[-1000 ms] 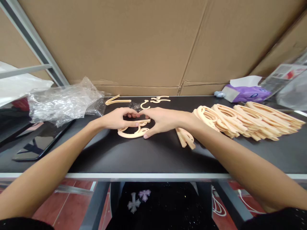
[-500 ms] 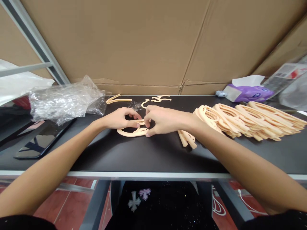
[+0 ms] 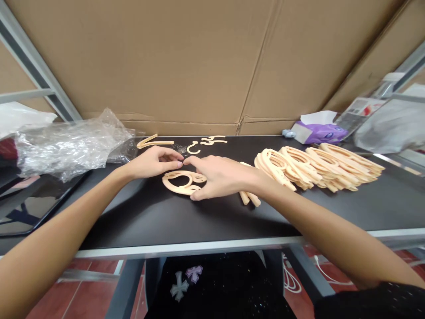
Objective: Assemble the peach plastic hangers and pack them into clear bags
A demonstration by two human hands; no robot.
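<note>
A beige plastic folding hanger lies on the black table in front of me, its rounded loop showing and its right end hidden by a hand. My right hand is over that end, thumb at the near edge and fingers at the far side, gripping it. Just beyond the loop, my left hand hovers with thumb and fingers apart, holding nothing visible. Past the hands lie a loose hanger hook, several more small hooks and a V-shaped beige piece.
Stacked beige hangers fan out on the right, with beige bars beside my right wrist. Crumpled clear plastic and a dark tablet-like device are on the left. A purple tissue pack stands before the cardboard wall.
My left hand has come off the hanger and moved slightly away. The right hand keeps hold, and more of the loop now shows. The view has shifted right.
</note>
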